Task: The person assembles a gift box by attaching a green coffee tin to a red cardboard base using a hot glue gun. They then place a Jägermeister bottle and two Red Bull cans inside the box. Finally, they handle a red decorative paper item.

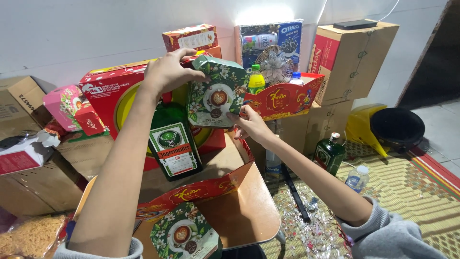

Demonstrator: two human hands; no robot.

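Note:
My left hand grips the top edge of a green flower-printed box with a coffee cup picture. My right hand holds the same box at its lower right corner. The box stands upright above a red gift tray, against a large red box. A square green liquor bottle stands in the tray just left of the box. A second green flowered box leans at the tray's front.
A filled red gift basket with a bow and bottles stands behind on cardboard boxes. On the woven mat lie a green bottle, a small water bottle, a yellow and black helmet. Boxes and packages pile at left.

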